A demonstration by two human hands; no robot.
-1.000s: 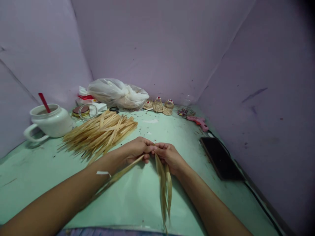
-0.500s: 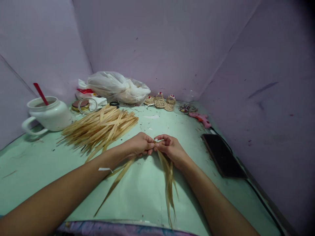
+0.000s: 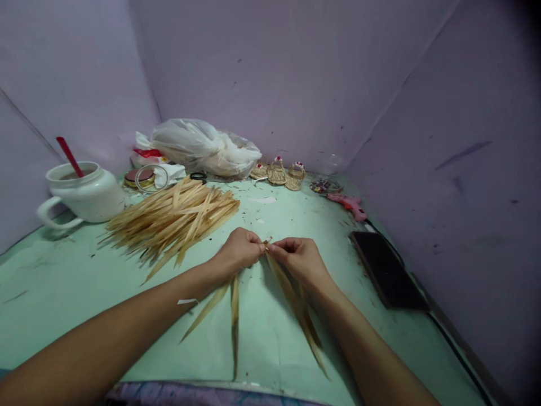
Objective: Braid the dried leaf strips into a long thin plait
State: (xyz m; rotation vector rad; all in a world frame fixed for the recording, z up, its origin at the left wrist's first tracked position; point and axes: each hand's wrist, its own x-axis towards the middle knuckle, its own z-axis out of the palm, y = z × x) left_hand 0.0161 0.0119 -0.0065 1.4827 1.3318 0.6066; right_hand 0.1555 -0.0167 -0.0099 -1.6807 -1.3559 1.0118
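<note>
Several long, tan dried-leaf strips (image 3: 291, 293) meet in a small folded piece between my fingertips, their loose ends hanging toward the front of the table. My left hand (image 3: 242, 248) is closed, pinching the strips at the joined part; two loose ends come down beneath it. Close beside it, my right hand (image 3: 299, 256) pinches the same spot with thumb and finger, and more ends trail below its palm. The exact fold between the fingertips is too small to make out. Left of my hands lies a pile of similar strips (image 3: 173, 217).
A white mug (image 3: 91, 194) with a red handle sticking out stands at left. Along the back lie a plastic bag (image 3: 203, 146), small woven baskets (image 3: 277, 173) and beads (image 3: 323, 186). A pink glue gun (image 3: 350, 206) and dark phone (image 3: 386, 270) lie at right.
The hanging ends have shifted: one under my left hand now hangs straight down, and those under my right hand swing further right. My right fingers have drawn in closer together.
</note>
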